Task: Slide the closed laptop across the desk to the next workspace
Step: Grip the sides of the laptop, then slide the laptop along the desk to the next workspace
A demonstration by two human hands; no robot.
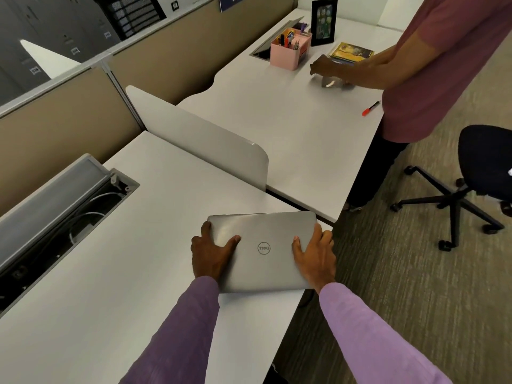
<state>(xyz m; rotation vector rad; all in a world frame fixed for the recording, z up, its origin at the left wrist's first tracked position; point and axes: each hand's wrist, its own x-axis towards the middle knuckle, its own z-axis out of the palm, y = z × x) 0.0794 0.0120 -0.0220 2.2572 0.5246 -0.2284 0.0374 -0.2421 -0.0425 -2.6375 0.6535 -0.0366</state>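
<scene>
We're at the near white laminate desk (116,273), a big slab that fills the lower left. At about 1 o'clock from it sits the neighbouring white desk (277,128), split off by a low white rounded divider panel (199,139). Over at 3 o'clock on the carpet there's a black swivel office chair (482,162). At 9 o'clock the grey cable tray (55,206) in our desk stands open with wires showing.

Next down in size: the closed silver Dell laptop (263,250), lying flat on our desk right at its far right corner, just short of the gap to the next desk. Its right edge sits near the desk's front edge.

Our left hand (212,256) is pressed on the laptop's left side, thumb spread on the lid, fingers (206,228) wrapped over the left edge. Our right hand (315,256) mirrors it on the right edge, thumb on top. Both hands are spread wide and clamped on the laptop's sides, purple sleeves behind them.

Up at 1 o'clock another person in a maroon shirt (432,65) leans over the far desk, near a pink desk organiser with pens (289,49) and a black photo frame (324,20). A small red marker (370,108) lies by that desk's front edge.
</scene>
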